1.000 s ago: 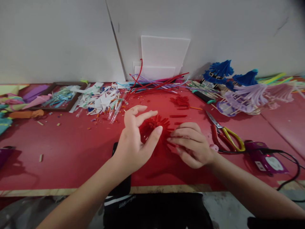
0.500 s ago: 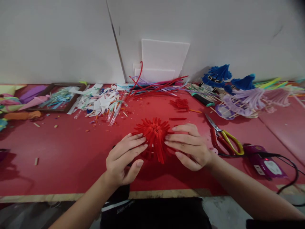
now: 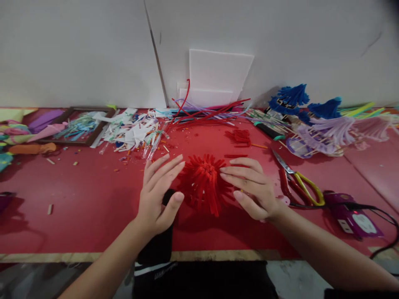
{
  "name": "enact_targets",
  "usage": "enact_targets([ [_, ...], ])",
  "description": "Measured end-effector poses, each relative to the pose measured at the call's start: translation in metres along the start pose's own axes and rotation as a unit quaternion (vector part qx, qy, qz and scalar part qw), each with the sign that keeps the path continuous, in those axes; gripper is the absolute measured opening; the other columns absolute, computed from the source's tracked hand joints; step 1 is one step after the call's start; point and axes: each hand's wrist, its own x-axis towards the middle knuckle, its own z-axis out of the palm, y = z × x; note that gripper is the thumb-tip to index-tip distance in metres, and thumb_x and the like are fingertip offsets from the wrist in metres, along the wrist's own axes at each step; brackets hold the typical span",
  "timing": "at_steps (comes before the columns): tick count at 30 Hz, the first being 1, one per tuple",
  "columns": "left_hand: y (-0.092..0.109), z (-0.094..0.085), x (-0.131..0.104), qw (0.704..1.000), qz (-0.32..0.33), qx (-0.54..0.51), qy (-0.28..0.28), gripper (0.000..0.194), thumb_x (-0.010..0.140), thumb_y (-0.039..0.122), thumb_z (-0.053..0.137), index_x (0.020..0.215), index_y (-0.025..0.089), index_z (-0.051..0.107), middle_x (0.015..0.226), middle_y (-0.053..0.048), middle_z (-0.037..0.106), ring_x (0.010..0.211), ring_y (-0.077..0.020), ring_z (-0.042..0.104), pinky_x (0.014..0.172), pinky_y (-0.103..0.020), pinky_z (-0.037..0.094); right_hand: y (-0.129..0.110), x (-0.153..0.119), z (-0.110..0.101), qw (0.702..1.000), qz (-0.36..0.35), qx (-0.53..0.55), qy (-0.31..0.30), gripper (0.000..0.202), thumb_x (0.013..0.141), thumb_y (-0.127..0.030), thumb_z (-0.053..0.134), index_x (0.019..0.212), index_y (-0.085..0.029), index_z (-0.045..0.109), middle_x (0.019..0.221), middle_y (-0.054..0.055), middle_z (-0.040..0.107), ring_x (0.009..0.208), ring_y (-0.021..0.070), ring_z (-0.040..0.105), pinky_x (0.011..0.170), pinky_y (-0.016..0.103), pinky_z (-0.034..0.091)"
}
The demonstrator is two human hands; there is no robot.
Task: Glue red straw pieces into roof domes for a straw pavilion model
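A red bundle of fuzzy stems (image 3: 206,180), spread out like a pompom, sits on the red table (image 3: 93,216) in front of me. To its left my left hand (image 3: 160,195) is raised with its fingers apart, holding nothing. My right hand (image 3: 254,187) is at the bundle's right side, fingers spread, with the fingertips at or very near the red strands. Behind the bundle lie a short red stem (image 3: 236,156) and a small cluster of bent red stems (image 3: 239,137).
Scissors with yellow handles (image 3: 307,187), red-handled pliers (image 3: 293,187) and a purple power box (image 3: 353,216) with cables are at the right. Blue (image 3: 293,95) and lilac (image 3: 330,128) fan-shaped pieces stand behind. White scraps (image 3: 134,131) lie at the back left.
My left hand has come away from the bundle toward the left, its fingers lifting. My right hand remains beside the bundle. The whole view has shifted slightly.
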Motion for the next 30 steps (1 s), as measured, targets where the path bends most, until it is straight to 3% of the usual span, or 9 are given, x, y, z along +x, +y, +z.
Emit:
enact_targets([
  [4, -0.002, 0.004, -0.004, 0.997, 0.035, 0.029, -0.064, 0.053, 0.097, 0.049, 0.035, 0.142, 0.023, 0.044, 0.135, -0.011, 0.060, 0.139, -0.0313, 0.037, 0.117, -0.059, 0.005, 0.001, -0.001, 0.003, 1.000, 0.001, 0.006, -0.009, 0.041, 0.079, -0.015, 0.055, 0.118, -0.018, 0.067, 0.109, 0.009, 0.074, 0.112, 0.0274, 0.060, 0.095, 0.049, 0.050],
  [12, -0.003, 0.007, -0.010, 0.997, 0.034, 0.021, -0.069, 0.053, 0.095, 0.048, 0.039, 0.141, 0.022, 0.047, 0.133, -0.012, 0.062, 0.139, -0.0329, 0.037, 0.117, -0.060, 0.003, 0.002, -0.004, 0.008, 1.000, 0.003, 0.023, 0.006, 0.040, 0.079, -0.011, 0.053, 0.114, -0.019, 0.069, 0.105, 0.008, 0.075, 0.109, 0.0259, 0.062, 0.090, 0.047, 0.053],
  [20, 0.010, 0.003, 0.007, 0.998, -0.037, 0.009, -0.046, 0.042, 0.093, 0.029, 0.050, 0.134, 0.023, 0.049, 0.132, -0.009, 0.062, 0.133, -0.0266, 0.045, 0.116, -0.054, 0.016, -0.002, 0.011, 0.000, 0.996, 0.079, 0.048, 0.018, 0.031, 0.085, -0.015, 0.056, 0.111, -0.023, 0.070, 0.102, 0.007, 0.075, 0.104, 0.0231, 0.064, 0.091, 0.044, 0.053],
  [24, 0.021, 0.007, 0.019, 0.997, -0.057, -0.004, -0.051, 0.039, 0.092, 0.031, 0.053, 0.131, 0.025, 0.053, 0.127, -0.007, 0.067, 0.128, -0.0270, 0.050, 0.114, -0.055, 0.020, -0.004, 0.023, -0.003, 0.993, 0.114, 0.023, 0.014, 0.023, 0.088, -0.025, 0.062, 0.109, -0.027, 0.072, 0.097, 0.005, 0.074, 0.094, 0.0206, 0.065, 0.087, 0.041, 0.053],
  [30, 0.028, 0.016, 0.027, 0.997, -0.062, -0.007, -0.051, 0.034, 0.093, 0.033, 0.052, 0.126, 0.024, 0.058, 0.120, -0.007, 0.070, 0.121, -0.0284, 0.056, 0.111, -0.059, 0.025, -0.004, 0.037, 0.002, 0.993, 0.115, 0.040, -0.009, 0.024, 0.086, -0.038, 0.067, 0.104, -0.024, 0.074, 0.095, 0.005, 0.073, 0.091, 0.0184, 0.063, 0.085, 0.038, 0.052],
])
